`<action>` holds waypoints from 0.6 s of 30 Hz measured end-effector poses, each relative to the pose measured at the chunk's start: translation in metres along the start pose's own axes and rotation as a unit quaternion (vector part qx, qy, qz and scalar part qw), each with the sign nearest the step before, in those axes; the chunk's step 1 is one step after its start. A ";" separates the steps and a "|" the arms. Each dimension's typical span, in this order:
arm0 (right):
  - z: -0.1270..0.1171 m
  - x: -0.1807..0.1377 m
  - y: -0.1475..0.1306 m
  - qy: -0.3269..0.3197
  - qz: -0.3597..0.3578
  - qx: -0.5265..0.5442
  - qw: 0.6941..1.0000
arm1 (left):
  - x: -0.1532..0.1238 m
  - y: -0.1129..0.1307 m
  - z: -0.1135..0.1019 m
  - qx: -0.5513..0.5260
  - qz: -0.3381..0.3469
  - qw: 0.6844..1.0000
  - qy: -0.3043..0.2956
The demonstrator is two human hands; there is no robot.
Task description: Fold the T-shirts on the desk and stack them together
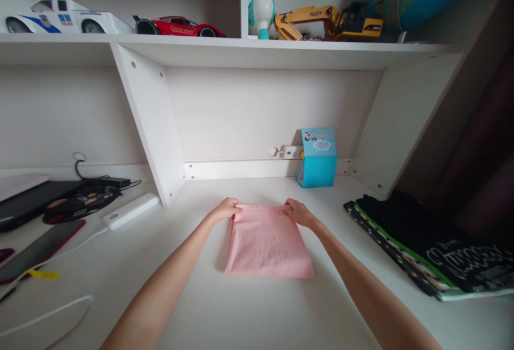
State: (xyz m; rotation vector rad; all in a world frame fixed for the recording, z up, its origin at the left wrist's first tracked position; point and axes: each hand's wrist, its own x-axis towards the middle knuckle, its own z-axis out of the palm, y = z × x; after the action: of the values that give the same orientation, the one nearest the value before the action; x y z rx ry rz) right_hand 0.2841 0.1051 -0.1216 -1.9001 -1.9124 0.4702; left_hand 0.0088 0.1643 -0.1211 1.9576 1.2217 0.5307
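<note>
A pink folded cloth (270, 243), perhaps a garment, lies in the middle of the white desk (241, 312). My left hand (226, 210) pinches its far left corner, thumb and fingers closed on the fabric. At the far right corner, my right hand (299, 213) grips the cloth in the same way. The far edge between both hands looks straight and slightly raised. The near edge rests flat on the desk, with a few small creases across the top face.
Folded dark clothes (433, 243) are stacked at the right. A blue desk calendar (319, 170) stands by a wall socket (292, 152). At left lie a power strip (131, 211), a phone (40, 251) and cables. Toy vehicles, including a yellow excavator (329, 21), occupy the shelf above.
</note>
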 end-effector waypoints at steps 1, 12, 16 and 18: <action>0.000 0.001 0.000 0.001 0.001 -0.003 1.000 | 0.001 -0.002 0.000 0.010 0.001 1.000 0.007; -0.009 -0.006 0.000 -0.009 0.006 0.037 0.999 | 0.004 -0.004 -0.005 0.088 0.006 0.995 0.053; -0.023 -0.011 -0.005 -0.008 0.003 0.063 0.998 | 0.004 0.011 -0.011 0.048 0.012 0.998 0.041; -0.039 -0.011 -0.011 0.005 -0.009 0.071 0.997 | 0.001 0.031 -0.020 0.005 0.041 0.998 0.043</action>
State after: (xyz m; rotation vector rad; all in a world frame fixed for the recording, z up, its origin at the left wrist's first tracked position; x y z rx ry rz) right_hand 0.2943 0.0925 -0.0834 -1.7913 -1.8359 0.5741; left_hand 0.0135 0.1653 -0.0845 2.0184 1.2036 0.6577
